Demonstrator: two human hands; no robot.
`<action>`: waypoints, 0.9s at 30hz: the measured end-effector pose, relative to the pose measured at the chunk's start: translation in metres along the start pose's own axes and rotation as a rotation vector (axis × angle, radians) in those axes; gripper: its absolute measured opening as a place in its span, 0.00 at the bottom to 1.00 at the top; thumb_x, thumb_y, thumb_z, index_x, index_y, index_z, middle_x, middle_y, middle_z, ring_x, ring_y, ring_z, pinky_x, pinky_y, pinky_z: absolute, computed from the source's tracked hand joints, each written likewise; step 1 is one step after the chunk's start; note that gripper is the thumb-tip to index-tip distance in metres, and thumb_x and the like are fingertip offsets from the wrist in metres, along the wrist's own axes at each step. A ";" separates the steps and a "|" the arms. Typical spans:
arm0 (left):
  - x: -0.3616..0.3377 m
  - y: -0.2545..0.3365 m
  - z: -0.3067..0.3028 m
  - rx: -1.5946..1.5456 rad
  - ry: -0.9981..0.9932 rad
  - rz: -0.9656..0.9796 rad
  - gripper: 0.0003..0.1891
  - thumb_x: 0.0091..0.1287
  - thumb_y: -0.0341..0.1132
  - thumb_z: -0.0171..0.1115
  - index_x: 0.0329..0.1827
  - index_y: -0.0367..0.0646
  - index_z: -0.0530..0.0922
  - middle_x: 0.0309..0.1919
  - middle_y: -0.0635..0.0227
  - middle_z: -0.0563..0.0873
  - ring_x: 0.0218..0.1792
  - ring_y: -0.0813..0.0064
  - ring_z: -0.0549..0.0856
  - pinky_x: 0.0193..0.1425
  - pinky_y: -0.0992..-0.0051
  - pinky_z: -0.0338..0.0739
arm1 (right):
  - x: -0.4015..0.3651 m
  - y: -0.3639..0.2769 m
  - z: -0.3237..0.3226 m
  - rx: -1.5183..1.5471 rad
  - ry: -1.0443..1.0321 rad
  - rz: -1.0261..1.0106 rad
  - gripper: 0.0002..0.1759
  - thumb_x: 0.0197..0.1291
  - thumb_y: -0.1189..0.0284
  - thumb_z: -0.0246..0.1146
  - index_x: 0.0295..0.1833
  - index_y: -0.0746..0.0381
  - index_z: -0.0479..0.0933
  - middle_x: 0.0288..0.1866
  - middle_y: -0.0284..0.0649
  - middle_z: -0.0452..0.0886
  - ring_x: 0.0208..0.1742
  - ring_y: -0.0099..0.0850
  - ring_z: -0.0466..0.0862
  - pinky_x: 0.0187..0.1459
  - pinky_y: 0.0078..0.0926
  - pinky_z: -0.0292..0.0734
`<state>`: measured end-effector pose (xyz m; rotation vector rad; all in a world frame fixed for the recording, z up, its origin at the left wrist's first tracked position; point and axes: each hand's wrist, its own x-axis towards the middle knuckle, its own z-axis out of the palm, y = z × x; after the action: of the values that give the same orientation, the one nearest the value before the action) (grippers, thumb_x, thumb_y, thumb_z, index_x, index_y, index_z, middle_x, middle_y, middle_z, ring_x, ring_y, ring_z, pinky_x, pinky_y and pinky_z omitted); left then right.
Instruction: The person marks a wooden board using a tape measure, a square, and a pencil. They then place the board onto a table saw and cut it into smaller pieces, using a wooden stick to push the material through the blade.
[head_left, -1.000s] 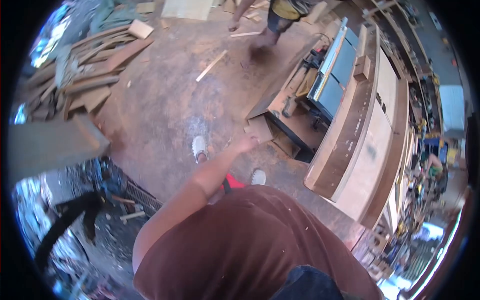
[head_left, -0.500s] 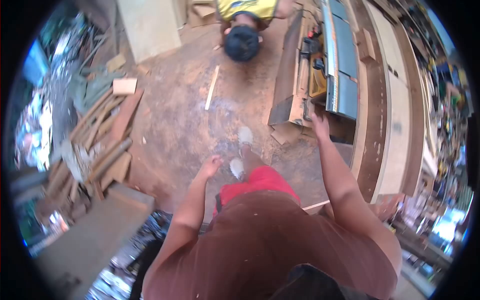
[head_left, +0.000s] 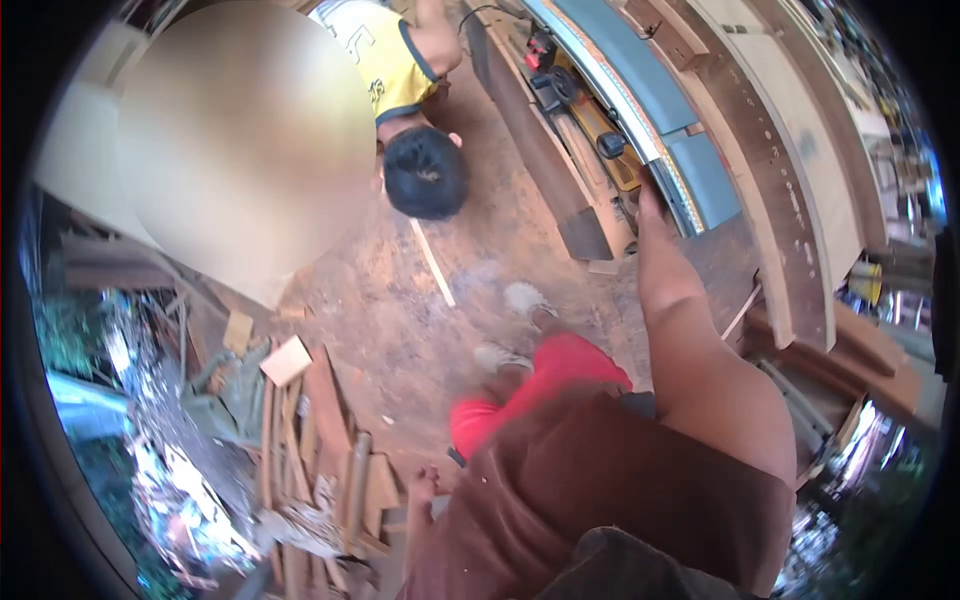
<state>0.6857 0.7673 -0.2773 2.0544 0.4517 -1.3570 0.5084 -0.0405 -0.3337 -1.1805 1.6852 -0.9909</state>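
My left hand (head_left: pixel 424 484) hangs low beside my red shorts, above the wood scraps; its fingers are loosely bent and a little apart, and nothing shows in it. Stretched forward, my right hand (head_left: pixel 650 205) is at the near end of a long bench with blue-grey panels (head_left: pixel 700 170) and a metal edge strip. Its fingers are partly hidden there, so contact or grip cannot be made out. Just left of it, a yellow and black tool (head_left: pixel 612 150) lies in the narrow wooden tray (head_left: pixel 535 140).
Another person (head_left: pixel 425 170) in a yellow top bends down ahead. A thin light strip (head_left: pixel 432 262) lies on the floor. Wood scraps (head_left: pixel 320 420) are piled at the lower left. Long boards (head_left: pixel 760 150) stand at the right. A blurred round patch covers the upper left.
The view has turned and moved nearer to the bench. My right hand has reached forward to the bench end. My left hand has dropped lower, beside my body.
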 end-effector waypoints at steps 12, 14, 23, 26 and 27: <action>0.137 0.178 -0.174 0.282 -0.156 0.134 0.13 0.74 0.44 0.61 0.49 0.44 0.78 0.32 0.76 0.80 0.32 0.81 0.79 0.33 0.77 0.73 | -0.019 -0.015 0.021 0.155 0.288 -0.035 0.34 0.56 0.70 0.74 0.67 0.66 0.72 0.63 0.44 0.77 0.62 0.34 0.77 0.62 0.31 0.74; 0.140 0.211 -0.174 0.367 -0.148 0.131 0.14 0.76 0.46 0.57 0.56 0.49 0.78 0.39 0.74 0.82 0.42 0.74 0.82 0.50 0.65 0.78 | -0.014 -0.011 0.018 0.035 0.308 -0.063 0.34 0.57 0.66 0.74 0.68 0.65 0.72 0.66 0.43 0.76 0.64 0.35 0.76 0.65 0.31 0.71; 0.179 0.243 -0.141 0.539 -0.240 0.215 0.14 0.76 0.47 0.58 0.50 0.45 0.78 0.34 0.73 0.81 0.35 0.76 0.81 0.33 0.72 0.76 | -0.177 -0.053 -0.026 -0.084 -0.544 0.174 0.40 0.57 0.55 0.67 0.72 0.64 0.67 0.70 0.55 0.70 0.71 0.45 0.70 0.69 0.41 0.66; 0.166 0.272 -0.088 0.695 -0.242 0.376 0.15 0.75 0.48 0.59 0.49 0.46 0.78 0.33 0.73 0.81 0.32 0.77 0.80 0.31 0.72 0.74 | -0.245 0.037 -0.050 -0.553 -0.817 -0.298 0.50 0.58 0.44 0.67 0.76 0.63 0.60 0.72 0.59 0.69 0.74 0.53 0.67 0.75 0.43 0.60; 0.182 0.275 -0.074 0.635 -0.297 0.331 0.18 0.74 0.53 0.58 0.49 0.47 0.78 0.34 0.73 0.82 0.33 0.77 0.81 0.32 0.73 0.74 | -0.274 -0.020 -0.089 -0.387 -1.018 -0.078 0.50 0.58 0.44 0.67 0.77 0.63 0.60 0.74 0.58 0.67 0.74 0.51 0.68 0.74 0.42 0.61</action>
<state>0.9743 0.6023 -0.3367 2.2082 -0.4917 -1.6931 0.4898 0.2298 -0.2340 -1.6233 0.9992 -0.0042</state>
